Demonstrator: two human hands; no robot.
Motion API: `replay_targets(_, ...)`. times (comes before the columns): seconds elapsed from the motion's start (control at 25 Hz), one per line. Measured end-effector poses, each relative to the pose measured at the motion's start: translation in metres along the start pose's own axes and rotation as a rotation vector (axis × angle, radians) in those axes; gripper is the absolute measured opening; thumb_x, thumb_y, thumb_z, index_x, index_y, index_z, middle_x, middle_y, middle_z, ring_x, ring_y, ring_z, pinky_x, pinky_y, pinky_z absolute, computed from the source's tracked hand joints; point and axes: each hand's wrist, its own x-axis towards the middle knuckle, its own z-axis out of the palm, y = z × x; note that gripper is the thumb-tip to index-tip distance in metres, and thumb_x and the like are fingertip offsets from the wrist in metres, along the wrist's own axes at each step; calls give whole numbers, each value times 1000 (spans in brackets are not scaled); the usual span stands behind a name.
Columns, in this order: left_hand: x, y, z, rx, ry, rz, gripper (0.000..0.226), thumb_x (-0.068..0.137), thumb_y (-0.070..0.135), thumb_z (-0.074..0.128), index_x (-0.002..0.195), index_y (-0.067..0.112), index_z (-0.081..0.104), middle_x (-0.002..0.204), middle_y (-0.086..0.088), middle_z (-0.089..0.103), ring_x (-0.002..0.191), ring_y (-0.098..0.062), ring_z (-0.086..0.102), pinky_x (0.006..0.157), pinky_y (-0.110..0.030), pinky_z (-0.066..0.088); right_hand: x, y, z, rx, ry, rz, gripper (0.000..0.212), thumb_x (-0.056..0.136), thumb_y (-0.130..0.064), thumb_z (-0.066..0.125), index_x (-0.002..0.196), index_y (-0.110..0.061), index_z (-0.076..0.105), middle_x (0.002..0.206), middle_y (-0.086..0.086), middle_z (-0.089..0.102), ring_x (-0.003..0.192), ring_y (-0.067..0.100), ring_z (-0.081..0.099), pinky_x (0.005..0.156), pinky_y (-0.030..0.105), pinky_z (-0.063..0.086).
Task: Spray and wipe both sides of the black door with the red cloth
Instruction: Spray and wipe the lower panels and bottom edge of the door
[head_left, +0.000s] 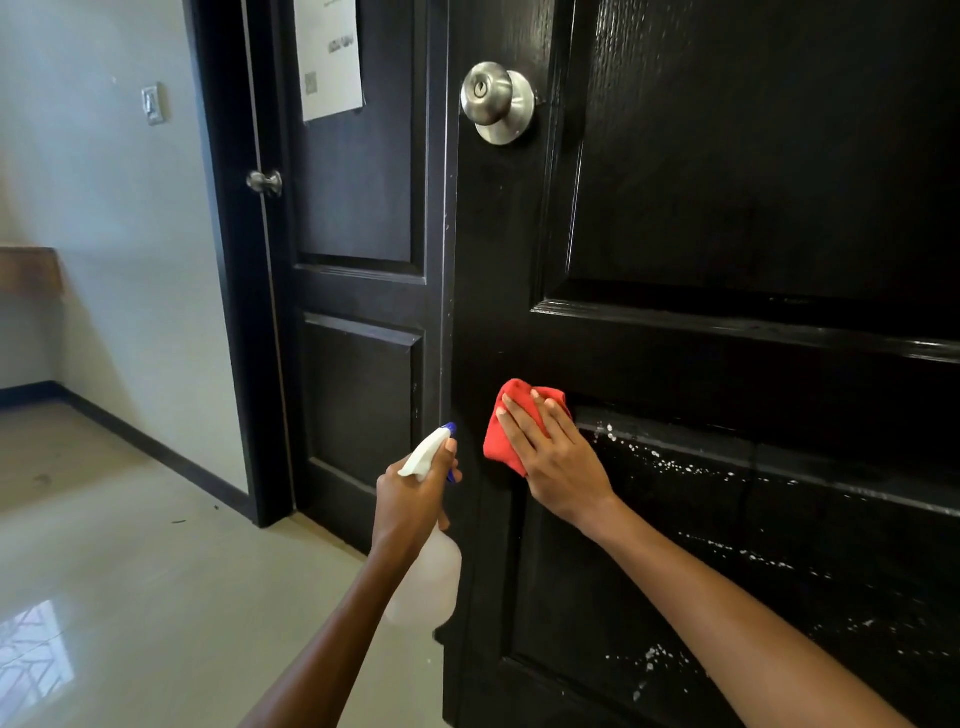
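Observation:
The black panelled door (727, 208) fills the right half of the view, standing ajar with its edge toward me. White spray droplets speckle its lower panel. My right hand (556, 457) lies flat with straight fingers on the red cloth (506, 439), pressing it against the door just below the middle rail. My left hand (415, 493) grips the neck of a translucent spray bottle (428, 582) with a white and blue trigger head, held just left of the door's edge.
A steel round knob (496, 101) sits on the door above the cloth. Behind stands a second black door (358, 208) with a paper notice (327, 57) and its own knob (265, 182). A glossy tiled floor (130, 571) and a pale wall with a light switch (153, 104) lie left.

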Motion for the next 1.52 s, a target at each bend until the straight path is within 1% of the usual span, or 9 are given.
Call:
replay_targets(0.24, 1, -7, 3, 24, 9, 2, 47, 93, 38, 64, 121, 1, 66, 86, -1, 70, 59, 1, 66, 45, -10, 49, -20, 3, 19, -60, -57, -202, 96, 87, -32, 75, 163, -10, 20, 169, 16, 18, 154, 42, 14, 126, 52, 9)
replay_targets(0.48, -1, -7, 4, 24, 13, 9, 45, 94, 37, 64, 122, 3, 65, 86, 2, 70, 55, 2, 65, 46, -9, 50, 26, 21, -6, -61, 37, -86, 94, 91, -35, 70, 163, -9, 16, 170, 17, 13, 155, 46, 9, 127, 54, 9)
replay_targets(0.64, -1, -12, -3, 45, 35, -10, 48, 94, 39, 64, 122, 1, 65, 83, 1, 69, 52, -1, 65, 45, -12, 50, -8, 9, 16, -5, -33, -170, 95, 92, -45, 67, 164, -10, 15, 170, 16, 11, 155, 46, 9, 127, 56, 12)
replay_targets(0.8, -5, -19, -11, 63, 47, -15, 47, 94, 38, 64, 121, 0, 66, 81, 5, 68, 57, -3, 66, 47, -9, 49, -54, -22, 50, -36, -156, -243, 92, 98, -71, 41, 164, -13, 13, 171, 13, 9, 157, 42, 1, 128, 54, 3)
replay_targets(0.88, -9, -19, -17, 78, 51, -17, 44, 95, 37, 64, 120, 1, 66, 80, 7, 67, 55, -1, 65, 47, -9, 49, -55, -27, 53, -48, -163, -210, 86, 102, -71, 27, 164, -13, 12, 172, 12, 5, 158, 38, -2, 127, 52, 1)
replay_targets(0.96, -10, -22, -22, 72, 64, -31, 49, 95, 39, 63, 125, 0, 63, 81, 8, 66, 60, -6, 65, 48, -9, 49, -52, -28, 49, -73, -180, -200, 83, 104, -68, 23, 164, -13, 10, 172, 12, 0, 158, 35, -4, 126, 53, 4)
replay_targets(1.2, -10, -36, -27, 81, 76, -62, 55, 95, 39, 63, 129, -3, 60, 80, 8, 62, 68, -7, 62, 49, -8, 48, -52, -27, 55, -47, -150, -255, 76, 104, -61, 33, 165, -23, 8, 172, 12, -1, 157, 40, -1, 125, 59, 5)
replay_targets(1.36, -3, -36, -21, 84, 81, -63, 47, 95, 38, 63, 124, 1, 63, 79, 9, 61, 63, -5, 62, 50, -8, 48, -12, -24, 55, -47, -84, -297, 73, 102, -58, 46, 163, -24, 23, 171, 11, 12, 157, 42, 5, 124, 63, 10)
replay_targets(1.52, 7, -37, -19, 73, 95, -62, 46, 95, 36, 64, 125, 1, 62, 81, 7, 63, 57, 10, 62, 46, -7, 47, 89, -15, 18, -11, 105, -121, 65, 100, -53, 48, 157, -21, 38, 168, 11, 25, 155, 44, 16, 124, 64, 8)
